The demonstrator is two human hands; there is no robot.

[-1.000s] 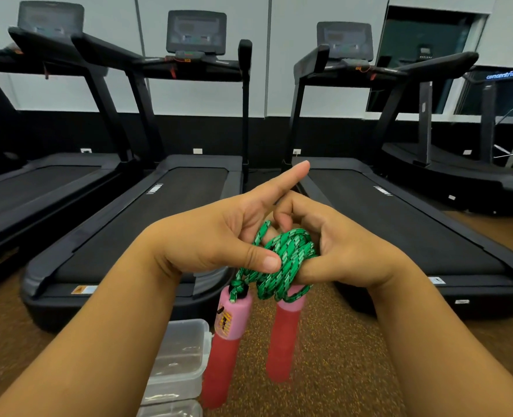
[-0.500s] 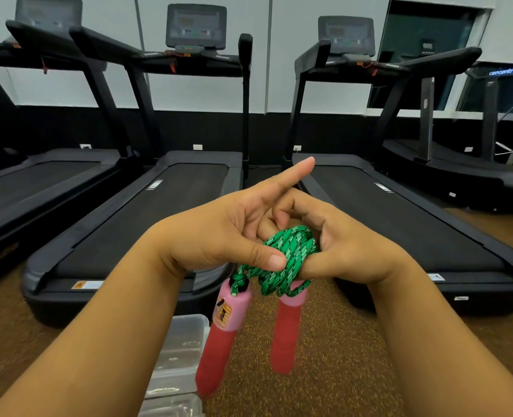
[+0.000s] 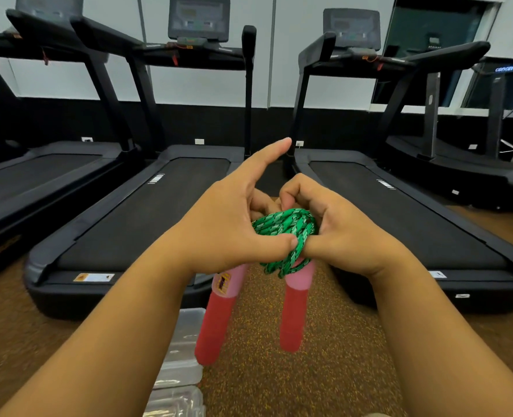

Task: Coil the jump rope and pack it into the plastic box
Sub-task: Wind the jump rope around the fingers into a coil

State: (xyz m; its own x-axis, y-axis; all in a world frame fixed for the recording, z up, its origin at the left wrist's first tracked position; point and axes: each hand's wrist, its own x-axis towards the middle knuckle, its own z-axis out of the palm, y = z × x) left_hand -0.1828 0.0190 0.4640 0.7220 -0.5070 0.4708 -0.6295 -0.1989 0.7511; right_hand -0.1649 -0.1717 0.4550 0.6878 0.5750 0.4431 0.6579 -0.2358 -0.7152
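A green braided jump rope (image 3: pixel 285 236) is bundled into a tight coil held in the air between both hands. Two pink and red handles (image 3: pixel 294 308) hang down from the coil side by side. My left hand (image 3: pixel 228 227) grips the coil from the left, thumb pressed on the rope and index finger pointing up. My right hand (image 3: pixel 339 230) holds the coil from the right, its fingers curled over the top. A clear plastic box (image 3: pixel 186 350) sits on the floor below my left forearm, partly hidden by it.
Three black treadmills (image 3: pixel 147 212) stand in a row ahead on a brown speckled floor (image 3: pixel 324 371). Another machine stands at the far right. A second clear plastic piece (image 3: pixel 177 401) lies at the bottom edge.
The view has shifted slightly and the handles hang a little further right. Both hands keep the same hold on the coil.
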